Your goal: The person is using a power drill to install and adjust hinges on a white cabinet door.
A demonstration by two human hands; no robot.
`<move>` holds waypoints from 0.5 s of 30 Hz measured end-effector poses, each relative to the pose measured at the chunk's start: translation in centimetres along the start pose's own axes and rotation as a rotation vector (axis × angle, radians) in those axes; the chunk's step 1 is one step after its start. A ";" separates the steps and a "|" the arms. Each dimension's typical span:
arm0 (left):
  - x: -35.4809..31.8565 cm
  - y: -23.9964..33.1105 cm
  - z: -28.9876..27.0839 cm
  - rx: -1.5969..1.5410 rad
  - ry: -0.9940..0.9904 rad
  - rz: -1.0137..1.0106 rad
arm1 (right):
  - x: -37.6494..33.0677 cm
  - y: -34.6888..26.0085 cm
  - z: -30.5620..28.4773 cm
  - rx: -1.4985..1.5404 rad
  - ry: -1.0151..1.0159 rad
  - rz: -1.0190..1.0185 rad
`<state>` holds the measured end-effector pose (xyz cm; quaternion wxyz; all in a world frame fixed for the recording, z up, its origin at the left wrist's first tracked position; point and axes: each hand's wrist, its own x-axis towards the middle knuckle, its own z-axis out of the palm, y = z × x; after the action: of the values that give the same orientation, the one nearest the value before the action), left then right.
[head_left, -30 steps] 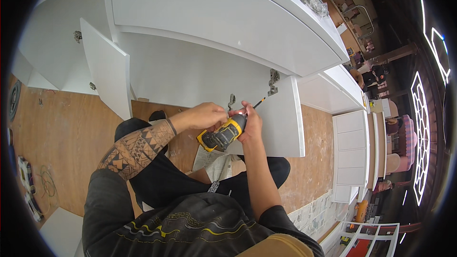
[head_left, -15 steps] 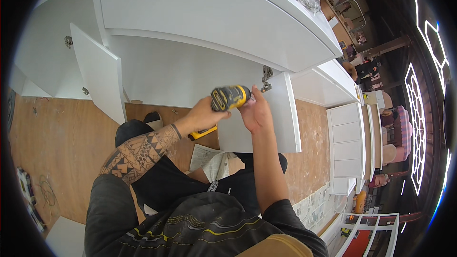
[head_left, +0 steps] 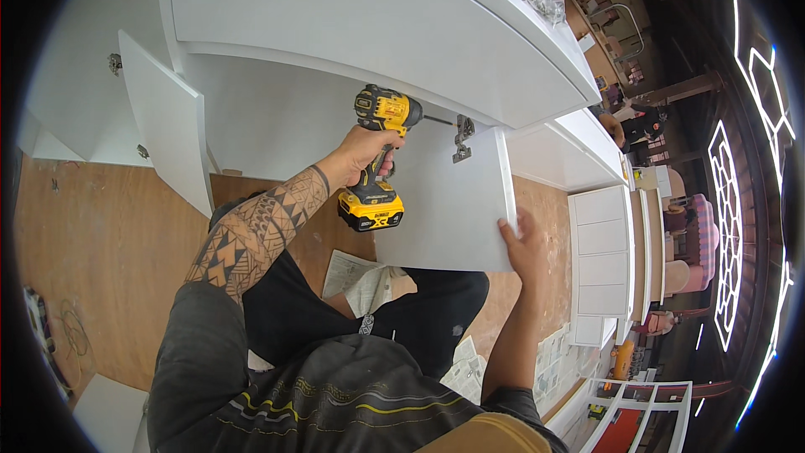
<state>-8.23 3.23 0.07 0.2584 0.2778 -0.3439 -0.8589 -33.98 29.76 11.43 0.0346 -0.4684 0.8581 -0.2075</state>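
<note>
My left hand (head_left: 375,151) is wrapped round the grip of a yellow and black cordless impact driver (head_left: 384,109). Its long bit points right, with the tip at a metal cabinet hinge (head_left: 464,127); whether it sits in a screw I cannot tell. A second hinge part (head_left: 461,153) shows just below. Both are at the top edge of an open white cabinet door (head_left: 444,210). My right hand (head_left: 526,245) grips that door's right edge, thumb on the near side, the other fingers partly hidden.
Another white door (head_left: 163,122) stands open at left, with hinges beside it. Bagged hardware (head_left: 541,2) lies on the white cabinet (head_left: 369,17) above. Newspaper (head_left: 356,277) lies on the wooden floor by my legs. White drawers (head_left: 599,243) and a frame (head_left: 641,419) stand at right.
My right hand has gone from beside the driver's front to the door's right edge. The driver has turned from pointing toward the hand to lying side-on, its bit at the hinge.
</note>
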 end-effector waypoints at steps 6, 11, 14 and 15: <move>1.4 -1.0 0.0 0.050 0.062 -0.077 | -0.5 -0.2 2.3 0.087 -0.055 0.048; 1.7 -1.3 -0.2 -0.005 0.087 -0.107 | -0.2 -0.7 2.4 0.050 -0.079 0.087; 1.6 -1.3 -0.1 -0.026 0.075 -0.113 | -0.4 -1.3 2.2 0.078 -0.066 0.104; 1.5 -1.2 0.0 -0.023 0.077 -0.117 | -0.3 -1.1 2.3 0.079 -0.070 0.106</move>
<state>-9.62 3.01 -1.31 0.2240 0.3274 -0.3070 -0.8651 -32.34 28.77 9.68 0.0942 -0.4278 0.8710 -0.2226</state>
